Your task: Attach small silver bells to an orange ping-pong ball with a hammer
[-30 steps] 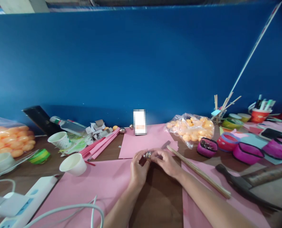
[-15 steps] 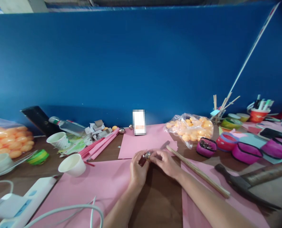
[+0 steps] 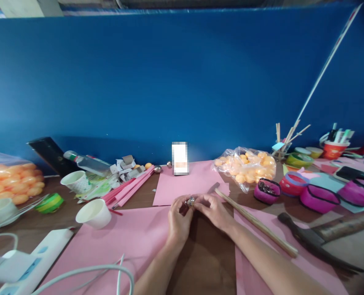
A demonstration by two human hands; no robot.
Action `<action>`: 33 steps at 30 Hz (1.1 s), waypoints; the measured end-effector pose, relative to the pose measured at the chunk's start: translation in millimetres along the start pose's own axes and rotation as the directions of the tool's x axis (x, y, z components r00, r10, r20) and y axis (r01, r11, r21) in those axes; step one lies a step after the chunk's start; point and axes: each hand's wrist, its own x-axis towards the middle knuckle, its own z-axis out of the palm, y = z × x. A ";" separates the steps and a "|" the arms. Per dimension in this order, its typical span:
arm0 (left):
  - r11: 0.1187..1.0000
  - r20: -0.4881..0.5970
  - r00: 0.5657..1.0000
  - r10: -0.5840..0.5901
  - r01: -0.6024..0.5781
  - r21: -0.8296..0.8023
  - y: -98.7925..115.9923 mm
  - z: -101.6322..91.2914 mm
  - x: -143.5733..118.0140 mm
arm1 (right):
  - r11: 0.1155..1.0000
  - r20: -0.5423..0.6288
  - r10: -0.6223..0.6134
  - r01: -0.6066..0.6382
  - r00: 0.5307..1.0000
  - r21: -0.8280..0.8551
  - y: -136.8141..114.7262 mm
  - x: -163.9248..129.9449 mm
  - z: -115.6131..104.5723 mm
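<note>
A deep blue wall (image 3: 182, 78) fills the upper two thirds of the frame, and below it runs the brown table (image 3: 206, 262), crowded from edge to edge. Pink paper sheets (image 3: 123, 241) cover much of the lower middle. At far left sits a clear bag of orange balls (image 3: 11, 184); a second bag of orange balls (image 3: 247, 166) lies right of centre, against the wall. A hammer (image 3: 313, 241) rests at lower right, and a long wooden stick (image 3: 255, 223) slants from centre toward it, passing just beside the right forearm. A white power strip (image 3: 37, 258) and its cable occupy the lower left corner. Two white paper cups stand at left — the nearer cup (image 3: 94, 213) on the edge of the pink paper, the farther cup (image 3: 75, 181) behind it. Magenta pouches (image 3: 319, 198) cluster at right.

Dead centre now: the left hand (image 3: 178, 221) and the right hand (image 3: 214, 211) meet over the gap between the sheets, fingers curled in, both pinching a small silvery bell (image 3: 190, 201) between their fingertips — it is held just above the table, at the middle of the frame.
</note>
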 end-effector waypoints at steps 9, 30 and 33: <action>1.000 0.009 1.000 0.007 -0.008 0.012 -6.7 -0.9 -0.5 | 0.999 -0.012 0.018 -0.018 1.000 -0.028 -3.2 -1.0 1.4; 0.999 0.032 0.999 -0.029 0.030 -0.018 -3.6 2.2 -2.0 | 0.998 -0.037 0.031 -0.029 0.999 0.051 2.5 3.0 2.2; 0.995 0.043 0.997 -0.069 0.072 -0.067 1.3 2.0 -1.4 | 1.000 -0.067 -0.007 0.008 0.998 0.015 2.9 2.5 1.4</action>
